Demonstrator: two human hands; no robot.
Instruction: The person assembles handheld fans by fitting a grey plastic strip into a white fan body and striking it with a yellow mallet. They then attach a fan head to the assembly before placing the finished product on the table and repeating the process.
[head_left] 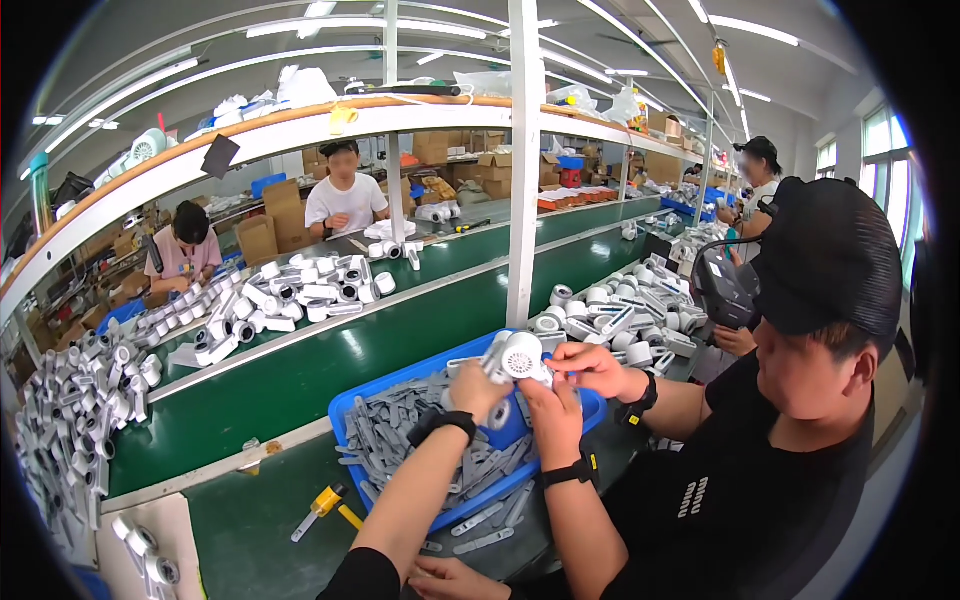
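My left hand (475, 392), with a black wristband, grips a white handheld fan (521, 356) with a round slotted grille, above a blue bin (345, 402). A co-worker's hands (556, 402) touch the same fan from the right; both wrists carry black bands with yellow labels. Beneath lie many grey flat plastic strips (395, 425) filling the bin, and a round white fan part (497, 413) rests among them. Low at the bottom edge, my right hand (458, 580) has its fingers bent together beside my left forearm; what they hold, if anything, is hidden.
Left of the bin lies a yellow-handled tool (326, 500). White fans pile up at the far left (85, 425), across the green belt (300, 378) and at the right (625, 318). A white post (523, 190) rises behind the bin. The co-worker (740, 470) stands close on my right.
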